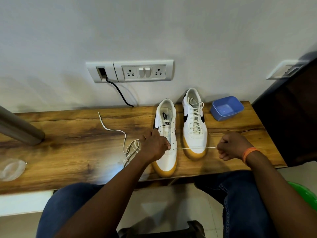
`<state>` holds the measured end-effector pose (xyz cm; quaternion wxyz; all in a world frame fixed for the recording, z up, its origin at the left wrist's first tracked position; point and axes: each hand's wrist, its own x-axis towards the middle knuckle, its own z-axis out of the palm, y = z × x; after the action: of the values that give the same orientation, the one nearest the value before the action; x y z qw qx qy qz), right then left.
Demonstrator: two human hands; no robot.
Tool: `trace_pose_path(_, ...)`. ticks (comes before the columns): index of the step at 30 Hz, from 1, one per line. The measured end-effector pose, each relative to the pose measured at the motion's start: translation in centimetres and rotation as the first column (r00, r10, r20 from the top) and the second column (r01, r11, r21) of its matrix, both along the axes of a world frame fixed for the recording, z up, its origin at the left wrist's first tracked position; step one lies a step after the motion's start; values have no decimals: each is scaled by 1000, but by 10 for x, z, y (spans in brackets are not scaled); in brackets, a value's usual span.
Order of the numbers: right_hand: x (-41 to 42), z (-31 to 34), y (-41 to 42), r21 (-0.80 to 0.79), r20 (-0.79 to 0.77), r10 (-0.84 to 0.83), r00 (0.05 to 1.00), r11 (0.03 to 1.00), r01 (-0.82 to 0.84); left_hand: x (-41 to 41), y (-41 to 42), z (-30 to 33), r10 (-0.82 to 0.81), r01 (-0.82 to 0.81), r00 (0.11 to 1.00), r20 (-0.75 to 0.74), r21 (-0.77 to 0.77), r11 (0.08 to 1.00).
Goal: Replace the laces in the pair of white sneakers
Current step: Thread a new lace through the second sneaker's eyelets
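Observation:
Two white sneakers with tan soles stand side by side on the wooden table (68, 169), toes toward me. The left sneaker (167, 152) has almost no lace in its eyelets. My left hand (154, 147) rests on its left side with fingers curled over the upper. A cream lace (193, 148) runs taut from a lower eyelet across to my right hand (230, 146), which pinches its end in a closed fist. The rest of that lace (120, 134) lies loose on the table to the left. The right sneaker (194, 124) is fully laced.
A blue plastic tub (226, 108) sits at the back right of the table. A clear plastic lid (12, 170) lies at the left edge, near a grey metal post (18, 127). A socket panel with a black cable (120, 93) is on the wall behind. A green object (307, 194) is at lower right.

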<state>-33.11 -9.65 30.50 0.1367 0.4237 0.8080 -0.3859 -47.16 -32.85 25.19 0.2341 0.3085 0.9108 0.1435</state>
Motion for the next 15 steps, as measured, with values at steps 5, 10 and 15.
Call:
trace_pose_path(5, 3, -11, 13, 109, 22, -67, 997, 992, 64, -1, -5, 16, -6, 6, 1000, 13, -44, 999)
trace_pose_path(10, -7, -10, 3, 351, 165, 90, 982, 925, -144, -9, -22, 32, 34, -32, 999, 10, -162, 986)
trace_pose_path(15, -23, -8, -39, 336, -88, 336, 938, 896, -290, -5, -45, 34, 191, -197, 979, -64, -108, 974)
